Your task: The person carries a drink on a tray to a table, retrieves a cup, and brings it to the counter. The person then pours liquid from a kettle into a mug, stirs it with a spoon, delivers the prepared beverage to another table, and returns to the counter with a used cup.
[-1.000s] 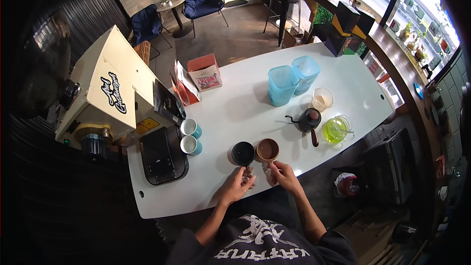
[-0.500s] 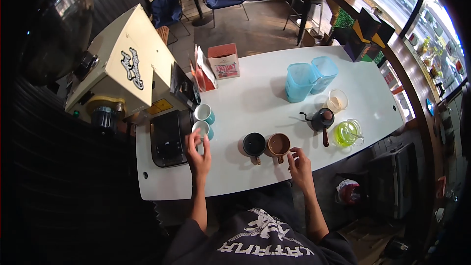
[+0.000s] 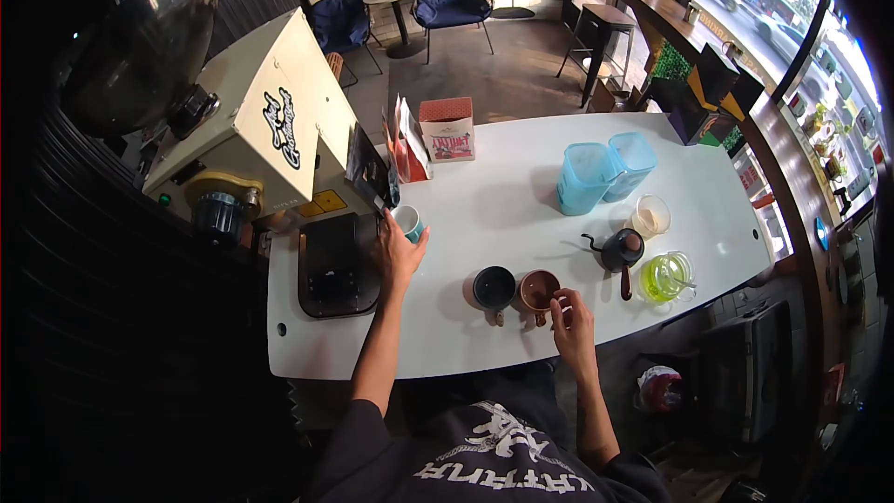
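Observation:
My left hand (image 3: 400, 256) reaches over the left side of the white table, thumb and fingers apart. It lies beside a teal cup (image 3: 408, 224) with a pale inside and covers the spot where a second teal cup stood. Whether it touches either cup is hard to see. My right hand (image 3: 574, 324) is at the right side of a brown cup (image 3: 539, 289), fingers loosely bent and apart by the rim; I cannot tell if they touch it. A black cup (image 3: 494, 288) stands just left of the brown one. Both cups' handles point toward me.
Left of the cups sit a black tray (image 3: 326, 270) and a cream grinder (image 3: 270, 121). Bags (image 3: 410, 149) and a box (image 3: 449, 135) stand behind. To the right are blue pitchers (image 3: 579, 182), a dark kettle (image 3: 619, 250), a glass (image 3: 652, 216) and a green-tinted jug (image 3: 663, 279).
My left hand has moved forward over the nearer teal cup, hiding it. My right hand has come closer to the brown cup. The whole view has shifted slightly.

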`<state>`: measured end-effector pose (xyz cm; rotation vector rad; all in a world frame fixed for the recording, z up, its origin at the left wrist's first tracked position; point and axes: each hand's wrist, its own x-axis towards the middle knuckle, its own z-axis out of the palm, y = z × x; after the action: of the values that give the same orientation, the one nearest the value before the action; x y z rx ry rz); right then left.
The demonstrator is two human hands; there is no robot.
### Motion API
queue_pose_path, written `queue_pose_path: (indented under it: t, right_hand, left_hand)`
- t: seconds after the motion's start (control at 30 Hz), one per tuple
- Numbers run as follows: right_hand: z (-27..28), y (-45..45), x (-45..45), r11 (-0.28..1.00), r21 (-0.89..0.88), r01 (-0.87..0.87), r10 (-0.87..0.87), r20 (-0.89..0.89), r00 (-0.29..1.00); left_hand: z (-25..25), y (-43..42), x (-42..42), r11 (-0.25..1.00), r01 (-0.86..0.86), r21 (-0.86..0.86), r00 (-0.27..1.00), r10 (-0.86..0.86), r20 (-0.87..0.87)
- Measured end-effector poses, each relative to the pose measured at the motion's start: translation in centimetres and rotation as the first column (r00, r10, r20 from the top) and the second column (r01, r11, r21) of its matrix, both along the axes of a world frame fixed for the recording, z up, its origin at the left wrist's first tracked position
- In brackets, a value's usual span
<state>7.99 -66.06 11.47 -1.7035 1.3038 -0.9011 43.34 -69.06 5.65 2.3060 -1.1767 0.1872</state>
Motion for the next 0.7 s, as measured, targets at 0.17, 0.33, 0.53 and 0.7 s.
queue_pose_path:
  t: [0.17,0.33,0.53,0.7]
  right_hand:
    - [-0.4,-0.1,-0.4,0.999,0.037,0.034,-0.034,0.007,0.999]
    - [-0.8,-0.2,-0.4,0.999,0.034,0.034,-0.034,0.013,0.999]
    - [-1.1,-0.3,-0.2,0.998,0.043,0.053,-0.054,0.021,0.998]
    - [-1.1,-0.1,-0.2,0.995,0.041,0.086,-0.088,0.027,0.996]
  left_hand:
    - [1.8,-0.4,-0.1,0.995,-0.011,0.098,0.997,0.018,-0.078]
    - [1.1,-2.0,1.8,0.984,0.179,-0.019,0.980,-0.180,-0.086]
    - [3.9,-5.2,0.8,0.863,0.500,-0.070,0.863,-0.504,-0.045]
    - [5.8,-9.9,-0.9,0.777,0.629,0.024,0.778,-0.628,-0.027]
